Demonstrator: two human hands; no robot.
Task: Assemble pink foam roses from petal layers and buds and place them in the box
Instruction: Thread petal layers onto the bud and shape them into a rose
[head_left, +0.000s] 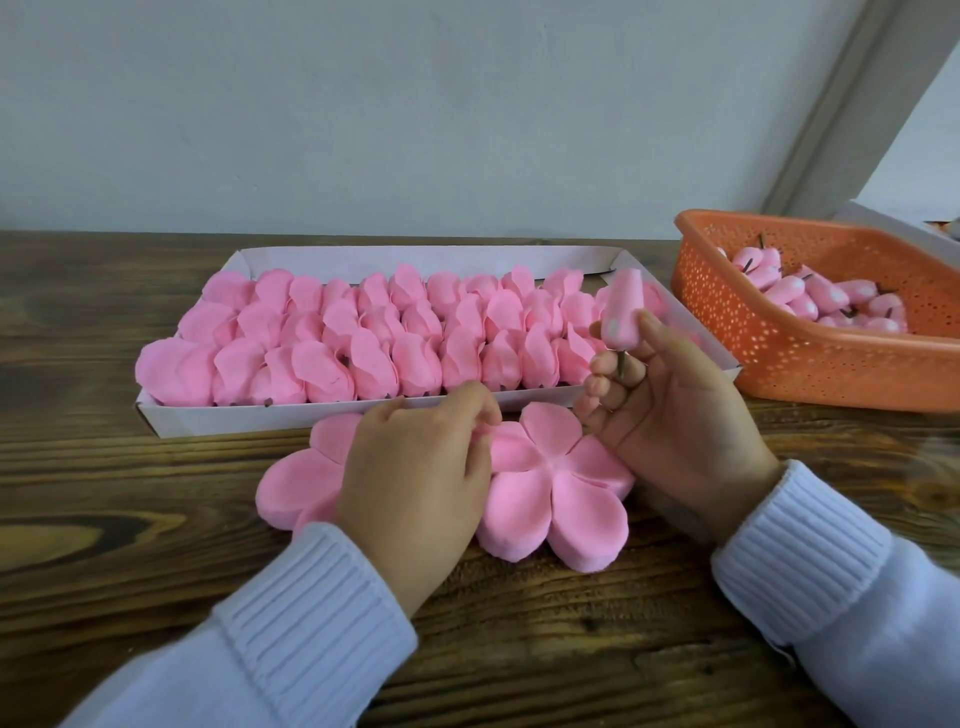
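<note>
Two stacks of flat pink five-petal foam layers lie side by side on the table in front of me: the right stack (558, 493) and the left stack (298, 486), which my left hand partly covers. My left hand (415, 467) rests over the left stack, and its fingertips pinch the edge of a petal on the right stack. My right hand (660, 410) holds a pink foam bud (623, 312) upright, its thin stem between the fingers. Behind them the white cardboard box (332, 418) holds several rows of finished pink roses (374, 338).
An orange perforated plastic basket (810, 364) at the right holds several pink buds with stems (810, 296). A white box edge (904, 223) shows behind it. The wooden table (104, 519) meets a pale wall just beyond the box.
</note>
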